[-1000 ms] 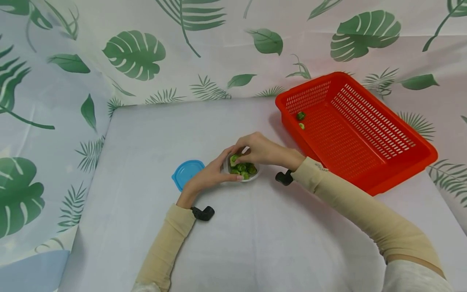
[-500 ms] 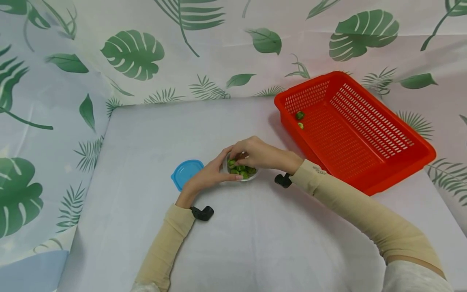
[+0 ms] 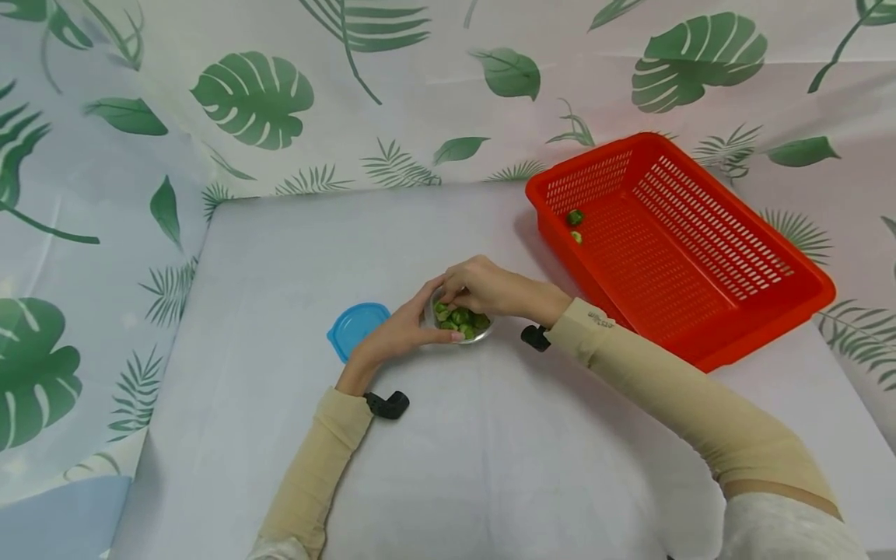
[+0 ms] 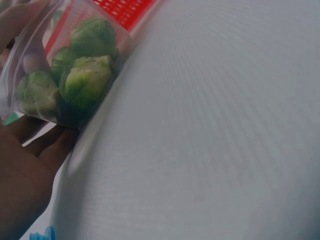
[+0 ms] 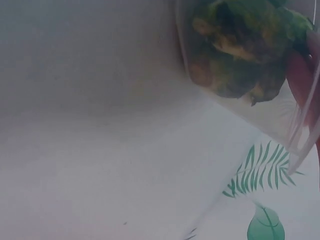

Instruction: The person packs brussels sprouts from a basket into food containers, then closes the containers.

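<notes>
In the head view, a small clear plastic container [image 3: 479,336] holds several green Brussels sprouts [image 3: 462,318] at mid-table. My left hand [image 3: 399,336] grips its left side, thumb along the near edge and fingers around the far side. The left wrist view shows sprouts [image 4: 87,80] through the clear wall, with fingers under and beside it. My right hand [image 3: 486,288] reaches over the far rim, its curled fingers pinching a sprout inside; the fingertips are partly hidden. Darker sprouts [image 5: 245,50] fill the container in the right wrist view. A blue lid [image 3: 357,329] lies left of my left hand.
A red perforated plastic basket [image 3: 682,249] stands at the right back, with two Brussels sprouts [image 3: 575,218] in its left corner. White cloth [image 3: 420,467] covers the table. Leaf-patterned fabric [image 3: 392,85] hangs behind and at the sides.
My right hand has lowered its fingers with a sprout into the container and works among the sprouts there. My left hand keeps holding the container. The basket and lid stay put.
</notes>
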### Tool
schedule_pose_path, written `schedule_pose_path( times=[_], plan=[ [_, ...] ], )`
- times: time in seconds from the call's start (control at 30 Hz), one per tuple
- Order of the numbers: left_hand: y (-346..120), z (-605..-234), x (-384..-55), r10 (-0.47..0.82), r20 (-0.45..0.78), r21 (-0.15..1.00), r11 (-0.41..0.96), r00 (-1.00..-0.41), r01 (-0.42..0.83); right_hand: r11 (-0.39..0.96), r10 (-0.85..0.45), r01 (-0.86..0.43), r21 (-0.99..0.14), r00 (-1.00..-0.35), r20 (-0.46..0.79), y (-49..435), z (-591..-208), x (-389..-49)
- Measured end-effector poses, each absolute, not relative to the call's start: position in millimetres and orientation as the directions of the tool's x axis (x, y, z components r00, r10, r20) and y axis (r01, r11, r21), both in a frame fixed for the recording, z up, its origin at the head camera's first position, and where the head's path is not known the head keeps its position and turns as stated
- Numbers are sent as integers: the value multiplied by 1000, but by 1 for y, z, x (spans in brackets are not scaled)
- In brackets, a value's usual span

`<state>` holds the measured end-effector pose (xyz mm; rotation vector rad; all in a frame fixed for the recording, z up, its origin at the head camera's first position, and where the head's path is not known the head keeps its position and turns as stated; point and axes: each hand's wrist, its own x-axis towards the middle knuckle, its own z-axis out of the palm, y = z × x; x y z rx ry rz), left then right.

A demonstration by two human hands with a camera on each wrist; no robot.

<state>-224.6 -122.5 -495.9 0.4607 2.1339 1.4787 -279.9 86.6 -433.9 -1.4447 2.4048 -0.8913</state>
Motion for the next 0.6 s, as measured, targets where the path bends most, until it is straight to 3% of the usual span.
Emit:
schedule_pose_path(
  times=[0.4, 0.6],
  plan=[
    [-124, -496, -226, 542, -213, 940, 340, -813, -20, 341, -866, -738, -583, -488, 111, 88, -432, -278],
    [-124, -495, -225, 544, -218, 939, 342, -810, -24, 341, -895, -778, -528, -440, 69, 88, -429, -275]
  ],
)
